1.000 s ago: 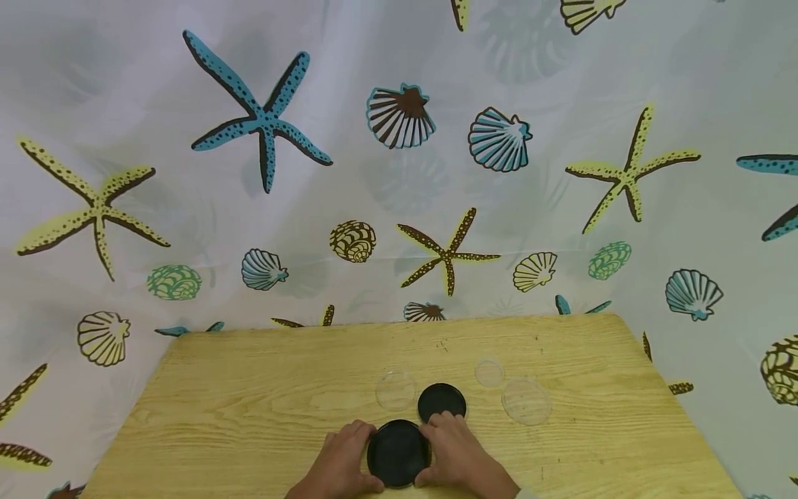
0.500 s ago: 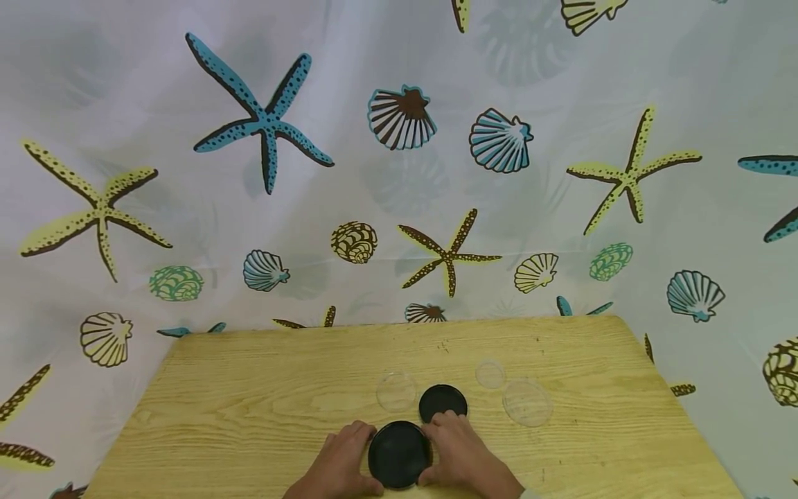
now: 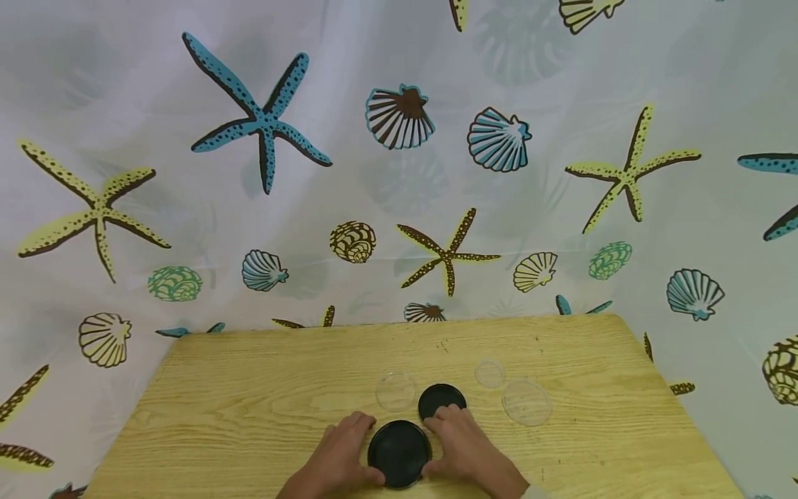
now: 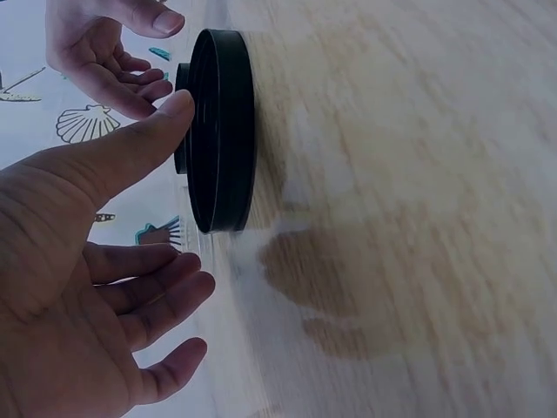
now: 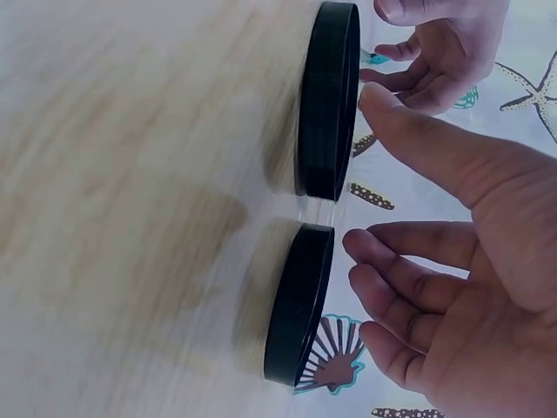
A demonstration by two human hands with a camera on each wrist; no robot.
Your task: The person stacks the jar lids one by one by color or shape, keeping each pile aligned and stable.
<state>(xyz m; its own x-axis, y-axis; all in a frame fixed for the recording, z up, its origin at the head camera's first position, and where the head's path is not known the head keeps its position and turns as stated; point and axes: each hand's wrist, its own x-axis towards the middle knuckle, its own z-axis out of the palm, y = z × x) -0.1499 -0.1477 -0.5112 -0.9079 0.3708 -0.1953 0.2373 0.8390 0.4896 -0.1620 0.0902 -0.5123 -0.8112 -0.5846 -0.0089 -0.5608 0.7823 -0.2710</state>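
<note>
A larger black round shallow dish [image 3: 399, 454] with a low rim lies flat on the wooden table between both hands. My left hand [image 3: 341, 452] is at its left side, fingers loosely bent and apart from the rim in the left wrist view. At the dish's right side is my right hand [image 3: 464, 447], relaxed, its thumb and fingers just off the rim in the right wrist view. Just behind, a smaller black round dish [image 3: 441, 400] lies close to the larger one, near the right fingertips; the right wrist view also shows this smaller dish [image 5: 300, 305].
Several clear round discs lie farther back on the table [image 3: 249, 402]: one clear disc [image 3: 396, 391] left of the smaller dish, a small disc [image 3: 489, 373] and a larger disc [image 3: 526, 401] to its right. A seashell-patterned cloth [image 3: 349, 173] hangs behind the table.
Both hands have eased slightly away from the larger black dish, letting go of its rim. The dishes and discs stay where they were.
</note>
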